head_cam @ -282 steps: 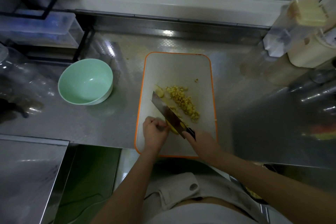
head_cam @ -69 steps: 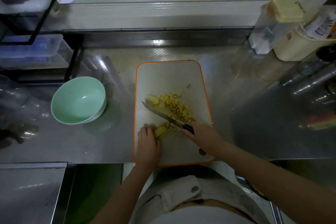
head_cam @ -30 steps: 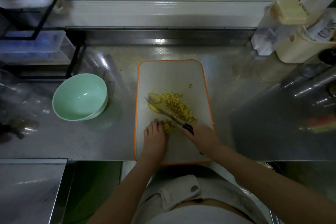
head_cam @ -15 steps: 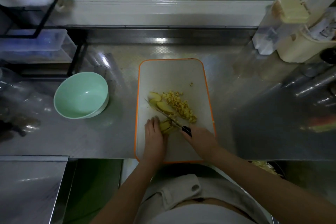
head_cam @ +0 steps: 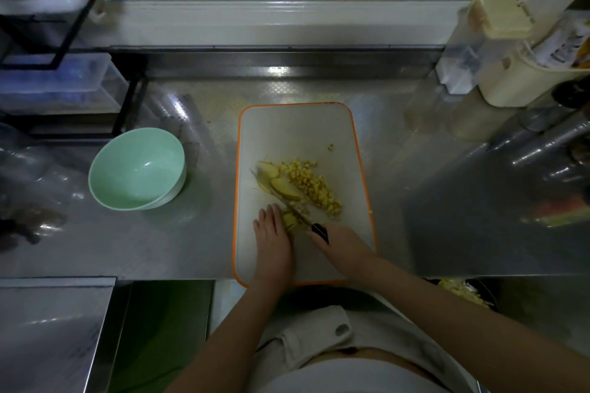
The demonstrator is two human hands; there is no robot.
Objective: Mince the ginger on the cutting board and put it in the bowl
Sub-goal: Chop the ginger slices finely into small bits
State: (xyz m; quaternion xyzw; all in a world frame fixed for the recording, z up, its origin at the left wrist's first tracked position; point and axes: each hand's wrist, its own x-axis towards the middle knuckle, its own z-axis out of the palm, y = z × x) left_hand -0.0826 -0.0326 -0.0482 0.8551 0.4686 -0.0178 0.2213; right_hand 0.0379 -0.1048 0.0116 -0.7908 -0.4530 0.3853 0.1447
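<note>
A white cutting board with an orange rim (head_cam: 297, 128) lies on the steel counter. On it sit a pile of diced ginger (head_cam: 314, 187), a couple of ginger slices (head_cam: 285, 188) and a small stack of ginger strips (head_cam: 292, 220). My left hand (head_cam: 273, 239) lies with fingers fairly straight on the strips, holding them down. My right hand (head_cam: 343, 244) grips the dark handle of a knife (head_cam: 287, 204), whose blade runs diagonally up-left, edge down just right of the left fingers. A mint green bowl (head_cam: 137, 169) stands to the left, with nothing in it.
A black wire rack with clear plastic boxes (head_cam: 57, 80) stands at the back left. Cream and clear containers (head_cam: 510, 54) crowd the back right corner. A stray ginger bit (head_cam: 331, 147) lies higher on the board. The counter's front edge runs just below the board.
The knife has worked down the board toward me, now cutting the strips under my left hand. The slices that were under the blade now lie exposed beside the diced pile.
</note>
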